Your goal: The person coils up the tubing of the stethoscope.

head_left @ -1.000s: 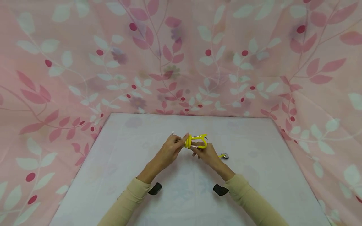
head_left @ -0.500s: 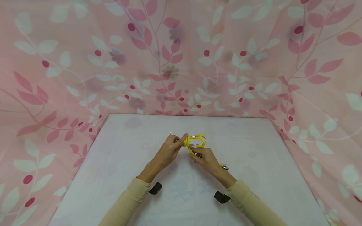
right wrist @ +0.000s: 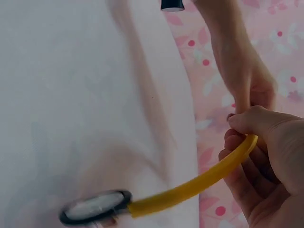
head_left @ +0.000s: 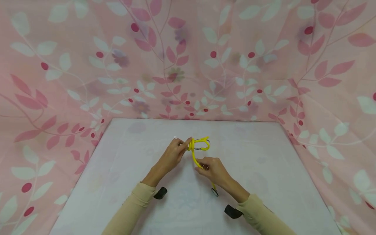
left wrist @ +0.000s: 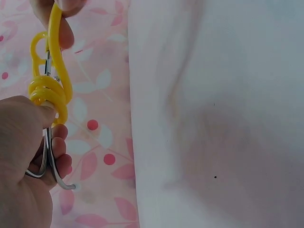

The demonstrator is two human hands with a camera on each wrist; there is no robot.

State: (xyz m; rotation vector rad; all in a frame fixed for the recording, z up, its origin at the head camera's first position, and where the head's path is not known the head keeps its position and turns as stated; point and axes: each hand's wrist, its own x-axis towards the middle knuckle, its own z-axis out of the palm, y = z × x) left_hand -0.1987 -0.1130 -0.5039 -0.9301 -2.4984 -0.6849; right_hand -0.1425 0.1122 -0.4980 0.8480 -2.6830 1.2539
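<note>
A stethoscope with yellow tubing (head_left: 191, 144) is held above the table between both hands. Its tubing is wound in several turns around the metal ear tubes (left wrist: 50, 159). My left hand (head_left: 171, 153) pinches the coils and the ear tubes, thumb on the windings; a pale eartip (left wrist: 73, 187) pokes out below the fingers. Beyond the coils, a yellow fork loop (head_left: 207, 143) sticks out to the right. My right hand (head_left: 215, 169) grips the free tubing leading down from the coils. From beneath it dangles the round, black-rimmed chest piece (right wrist: 95, 207), slightly blurred.
A white-covered table (head_left: 132, 130) lies under the hands, with pink leaf-patterned cloth (head_left: 188, 65) behind and at both sides. Black wrist-worn devices (head_left: 233, 212) show beneath both forearms.
My right hand has moved down and nearer, drawing the tubing away from the coils. The chest piece has swung from right of the hand to below it. The left hand keeps its grip.
</note>
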